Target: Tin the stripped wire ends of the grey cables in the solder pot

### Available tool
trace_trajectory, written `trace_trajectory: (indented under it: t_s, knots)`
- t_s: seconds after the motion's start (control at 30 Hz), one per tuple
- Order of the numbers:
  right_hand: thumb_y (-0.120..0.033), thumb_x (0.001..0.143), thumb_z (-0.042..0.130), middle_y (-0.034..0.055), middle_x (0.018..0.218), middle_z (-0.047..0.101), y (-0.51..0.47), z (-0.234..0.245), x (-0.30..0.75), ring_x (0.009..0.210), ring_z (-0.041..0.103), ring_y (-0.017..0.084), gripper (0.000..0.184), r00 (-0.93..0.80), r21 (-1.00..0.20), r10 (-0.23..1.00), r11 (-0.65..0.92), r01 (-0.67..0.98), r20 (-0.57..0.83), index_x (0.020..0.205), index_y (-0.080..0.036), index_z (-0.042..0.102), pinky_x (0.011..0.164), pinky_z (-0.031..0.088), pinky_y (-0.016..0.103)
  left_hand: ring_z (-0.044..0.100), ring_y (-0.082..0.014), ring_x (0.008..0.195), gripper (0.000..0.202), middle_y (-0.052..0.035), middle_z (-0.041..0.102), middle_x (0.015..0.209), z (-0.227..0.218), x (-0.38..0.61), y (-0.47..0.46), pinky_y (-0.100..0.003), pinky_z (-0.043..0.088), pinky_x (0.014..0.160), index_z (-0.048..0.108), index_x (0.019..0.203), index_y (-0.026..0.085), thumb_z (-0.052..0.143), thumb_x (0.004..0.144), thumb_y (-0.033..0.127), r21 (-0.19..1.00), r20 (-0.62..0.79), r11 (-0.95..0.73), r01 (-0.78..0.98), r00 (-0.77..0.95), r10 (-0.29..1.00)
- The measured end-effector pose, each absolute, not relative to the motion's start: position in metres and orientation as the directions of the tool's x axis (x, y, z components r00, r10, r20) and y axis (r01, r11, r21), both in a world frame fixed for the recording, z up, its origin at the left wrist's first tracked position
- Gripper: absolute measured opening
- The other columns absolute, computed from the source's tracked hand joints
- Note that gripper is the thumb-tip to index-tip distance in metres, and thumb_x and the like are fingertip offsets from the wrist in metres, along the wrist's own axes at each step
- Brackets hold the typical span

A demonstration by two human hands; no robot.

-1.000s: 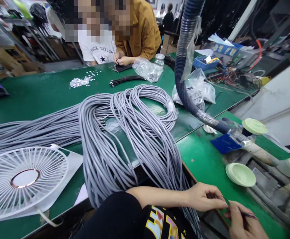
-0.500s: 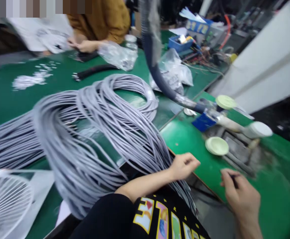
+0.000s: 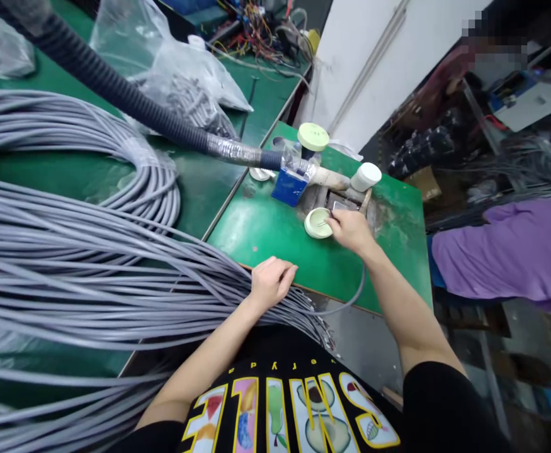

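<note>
My right hand (image 3: 351, 228) is closed on the end of a grey cable (image 3: 357, 290), holding its bare wire tips over a small pale green dish (image 3: 316, 224) on the green bench. The cable loops back under my wrist to the bundle. My left hand (image 3: 270, 282) rests as a loose fist on the big bundle of grey cables (image 3: 81, 251) at the bench edge; whether it pinches one of them is hidden.
A dark corrugated hose (image 3: 114, 88) runs down to a taped nozzle beside a blue block (image 3: 290, 186). A pale green lid (image 3: 313, 136) and a white cap (image 3: 366, 176) stand by the metal tray. Plastic bags (image 3: 176, 69) lie behind. A purple cloth (image 3: 506, 251) hangs at right.
The view swung right and down. My right hand reached forward from the bench edge to the green dish with the cable end. My left hand settled on the cable bundle.
</note>
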State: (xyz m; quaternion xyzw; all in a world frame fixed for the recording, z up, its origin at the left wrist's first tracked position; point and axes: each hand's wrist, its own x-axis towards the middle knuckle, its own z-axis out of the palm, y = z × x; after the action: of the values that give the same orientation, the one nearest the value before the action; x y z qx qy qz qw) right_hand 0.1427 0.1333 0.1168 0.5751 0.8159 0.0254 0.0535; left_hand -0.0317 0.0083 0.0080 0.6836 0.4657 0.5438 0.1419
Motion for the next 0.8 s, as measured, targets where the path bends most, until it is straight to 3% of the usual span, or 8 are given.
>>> trace_trajectory:
  t_s: [0.23,0.43,0.63,0.8]
  knots:
    - [-0.034,0.091,0.04,0.0086,0.102,0.071,0.146,0.112,0.13,0.09,0.065,0.024,0.032,-0.359,0.181,0.918,0.387,0.904,-0.168,0.107,-0.021,0.065,0.066,0.038,0.029,0.051,-0.0117,0.057,0.01,-0.0003,0.061,0.061,0.005,-0.031,0.009,-0.025,0.039,0.058,0.06,0.075,0.017,0.057,0.084,0.019,0.658,0.624,-0.531,0.534,0.009,0.781]
    - [-0.035,0.092,0.038,0.0113,0.101,0.071,0.145,0.11,0.123,0.091,0.065,0.027,0.033,-0.344,0.25,0.914,0.392,0.885,-0.214,0.106,-0.019,0.064,0.068,0.042,0.03,0.05,-0.0116,0.057,0.009,0.0,0.062,0.062,0.004,-0.031,0.009,-0.025,0.039,0.058,0.06,0.075,0.017,0.057,0.084,0.019,0.643,0.628,-0.535,0.548,0.022,0.778]
    - [-0.033,0.09,0.04,0.011,0.101,0.071,0.142,0.115,0.127,0.088,0.065,0.026,0.032,-0.352,0.233,0.918,0.389,0.891,-0.183,0.103,-0.018,0.065,0.065,0.04,0.03,0.05,-0.0117,0.057,0.008,0.0002,0.062,0.063,0.005,-0.031,0.009,-0.025,0.039,0.058,0.06,0.076,0.018,0.058,0.083,0.018,0.636,0.629,-0.536,0.555,0.028,0.777]
    - [-0.034,0.089,0.042,0.0121,0.092,0.072,0.149,0.133,0.155,0.081,0.064,0.025,0.032,-0.295,0.214,0.954,0.299,0.93,-0.05,0.091,-0.015,0.067,0.061,0.035,0.03,0.05,-0.0117,0.057,0.009,0.0003,0.062,0.062,0.005,-0.031,0.01,-0.025,0.039,0.057,0.06,0.075,0.018,0.057,0.083,0.019,0.628,0.633,-0.541,0.56,0.037,0.773]
